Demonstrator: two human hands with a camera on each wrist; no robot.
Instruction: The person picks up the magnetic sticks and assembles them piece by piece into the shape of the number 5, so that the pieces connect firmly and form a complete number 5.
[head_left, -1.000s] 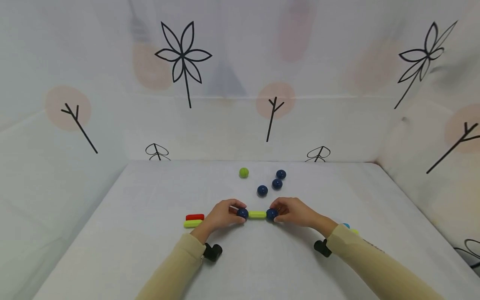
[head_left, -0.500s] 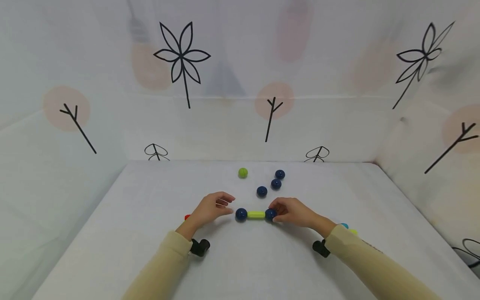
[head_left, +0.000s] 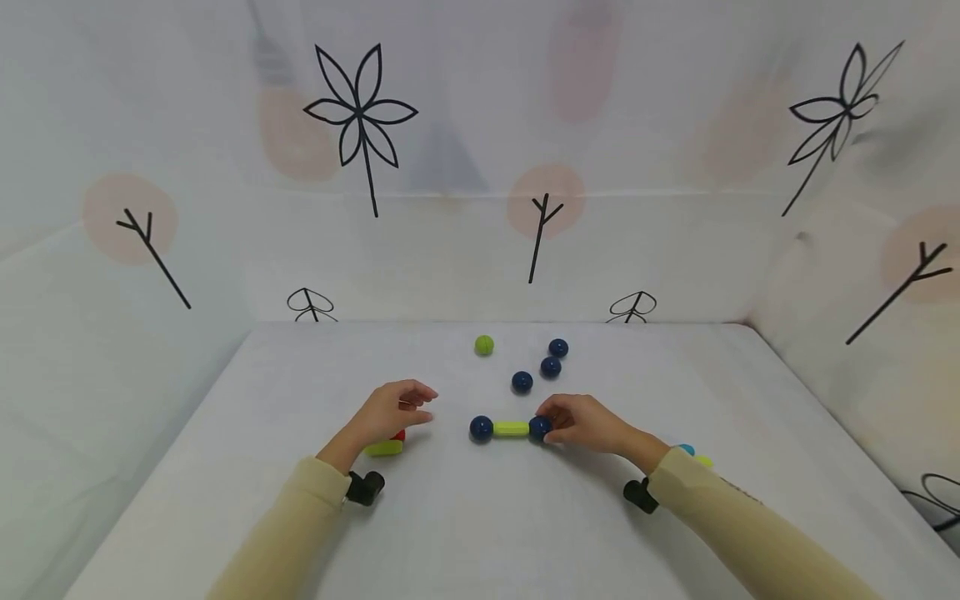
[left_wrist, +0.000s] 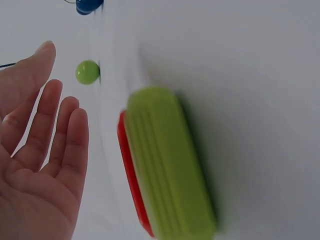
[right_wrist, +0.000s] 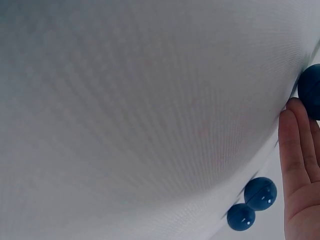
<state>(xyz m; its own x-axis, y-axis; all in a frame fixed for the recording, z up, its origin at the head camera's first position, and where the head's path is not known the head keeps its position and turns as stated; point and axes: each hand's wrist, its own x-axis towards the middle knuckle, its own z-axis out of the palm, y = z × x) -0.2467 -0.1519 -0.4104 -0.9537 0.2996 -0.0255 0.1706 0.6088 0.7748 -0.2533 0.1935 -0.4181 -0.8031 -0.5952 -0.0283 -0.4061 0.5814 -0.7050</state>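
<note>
A yellow-green rod [head_left: 512, 429] lies on the white table with a dark blue ball at each end. My right hand [head_left: 588, 423] pinches the right ball [head_left: 539, 427] between thumb and fingers. The left ball [head_left: 482, 429] is untouched. Off to the left, my left hand [head_left: 388, 412] hovers with fingers extended and holds nothing. Beneath and beside it, a second yellow-green rod [left_wrist: 167, 165] lies alongside a red rod [left_wrist: 133, 172]. In the head view the hand and wrist partly cover both. At the right wrist view's edge, my fingertips touch a blue ball [right_wrist: 311, 91].
Farther back on the table lie a green ball [head_left: 484, 345] and three dark blue balls, the nearest one [head_left: 522, 382] alone. Beside the right sleeve, a light blue piece [head_left: 686, 449] and a yellow-green piece [head_left: 703, 461] are partly hidden. A patterned cloth [head_left: 450, 250] rises behind.
My left hand has let go of the left ball and moved left towards the red and yellow-green rods. The right hand keeps its pinch on the right ball.
</note>
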